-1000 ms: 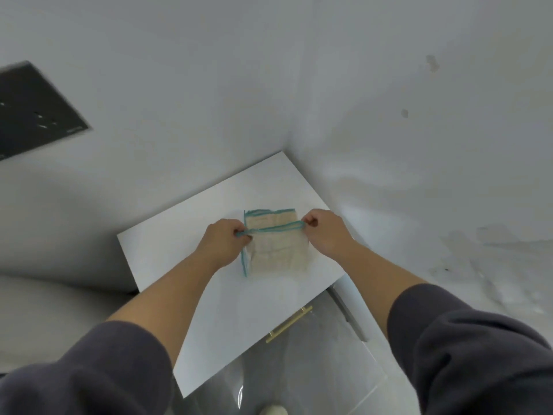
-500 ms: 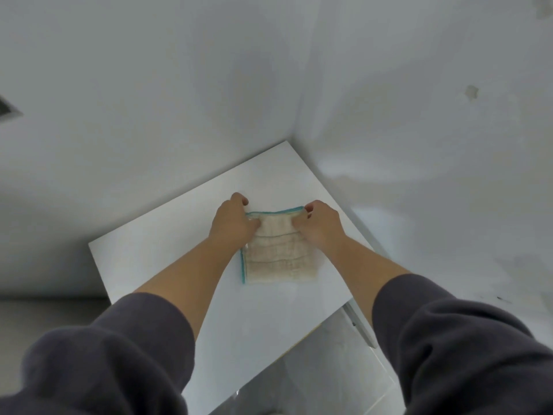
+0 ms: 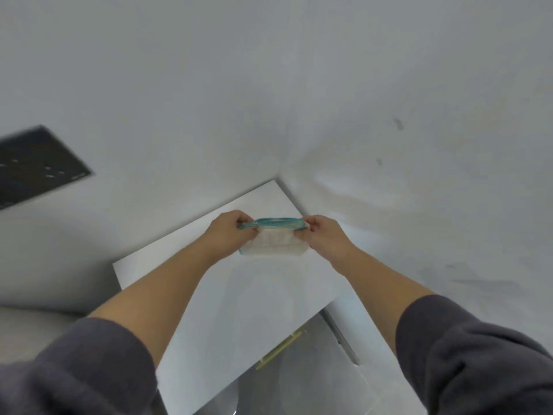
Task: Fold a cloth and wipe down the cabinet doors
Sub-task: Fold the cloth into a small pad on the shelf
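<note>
White tabletop fills the corner; at its far end the folded cloth hangs between left hand and right hand, fingers pinching its teal top edge. Folding looks unfinished; next, lay that edge over squarely

Room over cabinet top near side; corner walls just behind cloth

White walls, dark slotted panel at left, scuff marks at right

Left hand, right hand pinch cloth (arms outstretched).
</note>
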